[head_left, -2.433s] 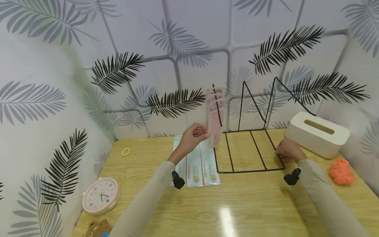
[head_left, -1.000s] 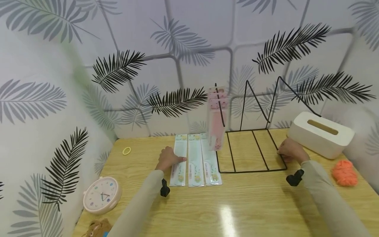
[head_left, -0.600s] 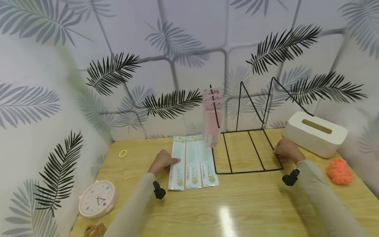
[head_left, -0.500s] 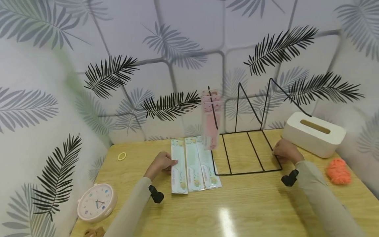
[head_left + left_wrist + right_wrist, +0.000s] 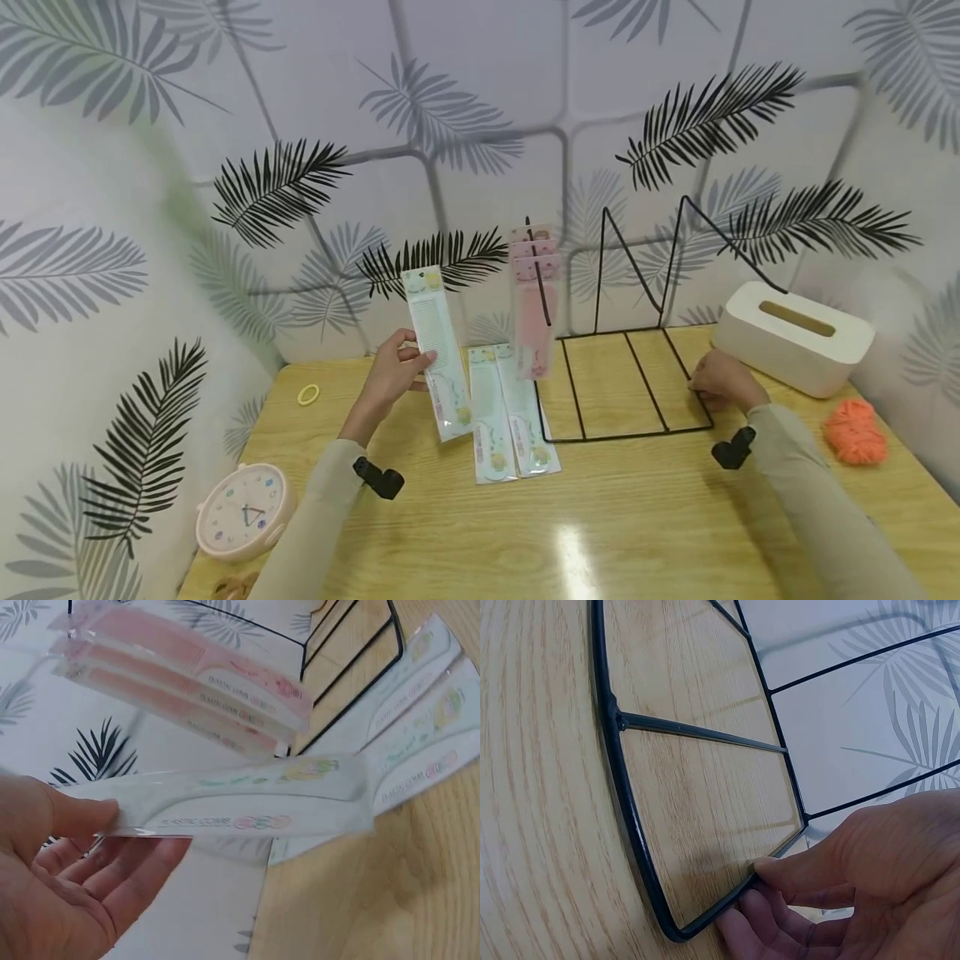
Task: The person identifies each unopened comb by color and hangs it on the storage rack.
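My left hand pinches a packaged green plastic comb between thumb and fingers, lifted off the table and tilted. In the left wrist view the comb's clear sleeve shows printed lettering. Two more packaged green combs lie side by side on the table just right of it. Several packaged pink combs hang on the left prong of a black wire rack. On the rack's right side, my right hand grips the base wire, thumb above and fingers below in the right wrist view.
A white tissue box stands behind my right hand, with orange yarn in front of it. At left are a yellow ring, a pink clock and part of a brown plush toy. A patterned wall covering rises behind the table.
My left hand left the hanging pink combs, reached down to the leftmost green comb, took hold of it and raised it. The right hand keeps its grip on the rack.
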